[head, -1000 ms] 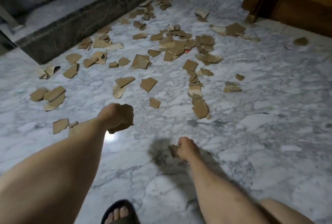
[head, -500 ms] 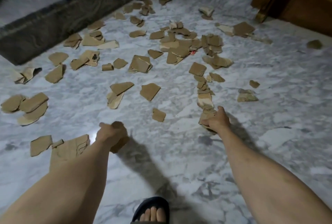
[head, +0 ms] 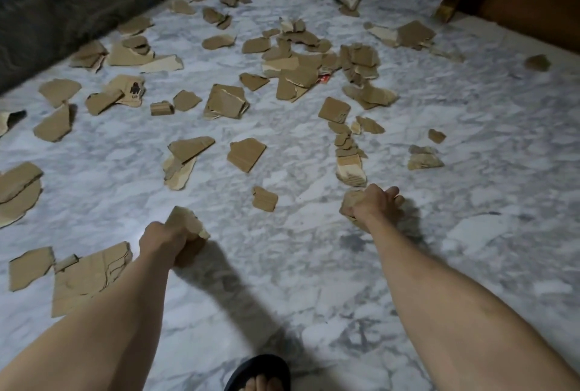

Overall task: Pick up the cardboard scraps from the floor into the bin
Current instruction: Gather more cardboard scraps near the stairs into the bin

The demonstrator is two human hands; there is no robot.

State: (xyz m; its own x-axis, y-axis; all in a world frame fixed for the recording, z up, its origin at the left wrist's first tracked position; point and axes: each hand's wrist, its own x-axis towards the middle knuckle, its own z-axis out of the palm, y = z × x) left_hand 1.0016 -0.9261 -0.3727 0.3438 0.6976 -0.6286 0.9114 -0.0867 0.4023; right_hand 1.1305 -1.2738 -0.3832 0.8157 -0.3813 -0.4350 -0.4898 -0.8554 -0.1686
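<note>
Head view: your left hand (head: 166, 241) grip is curled round scraps (head: 185, 222), right hand (head: 372, 207) grip likewise clutches some (head: 350, 201), stockpiling since no bin shows; loose pieces (head: 265, 199) lie between grips.

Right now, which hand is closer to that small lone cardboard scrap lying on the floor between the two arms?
Right. The right hand, gripping scraps, sits just beyond the lone scrap on its right; the left hand, also holding cardboard, is lower left and farther off.
</note>
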